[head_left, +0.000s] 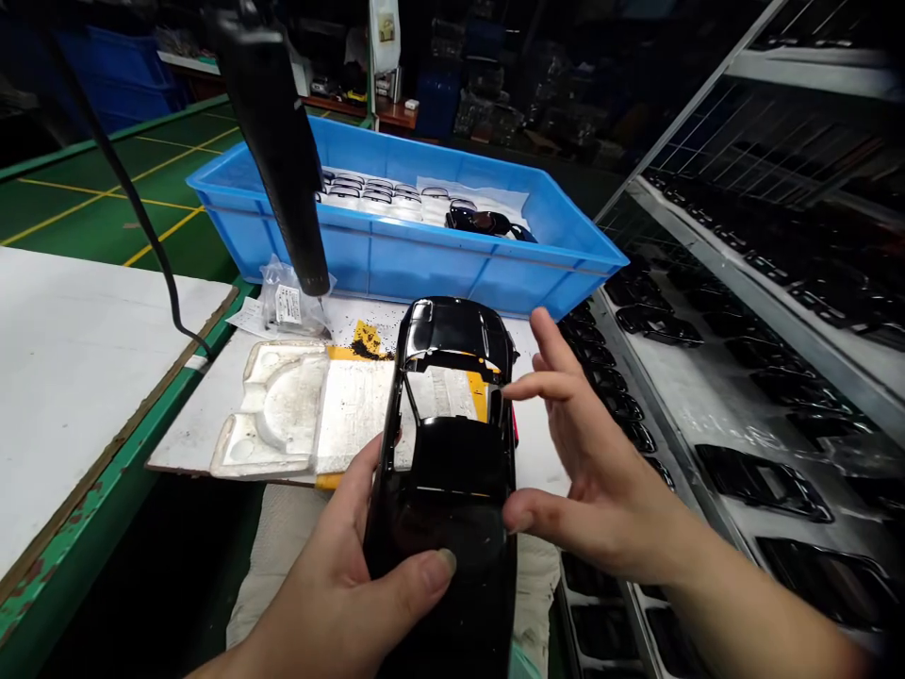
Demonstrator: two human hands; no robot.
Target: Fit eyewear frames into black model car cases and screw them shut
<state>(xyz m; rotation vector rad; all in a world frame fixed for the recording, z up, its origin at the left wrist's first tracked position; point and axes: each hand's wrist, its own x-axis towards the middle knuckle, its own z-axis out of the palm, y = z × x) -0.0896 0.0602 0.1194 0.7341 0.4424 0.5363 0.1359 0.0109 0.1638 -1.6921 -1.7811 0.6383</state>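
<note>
One glossy, curved car shell, left hand clasping; right hand spread alongside.

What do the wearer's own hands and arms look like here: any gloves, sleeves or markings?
The left hand and right hand are both bare, with no gloves, rings or visible markings. The right forearm shows no clear sleeve, watch or bracelet; the left is mostly out of frame.
</note>
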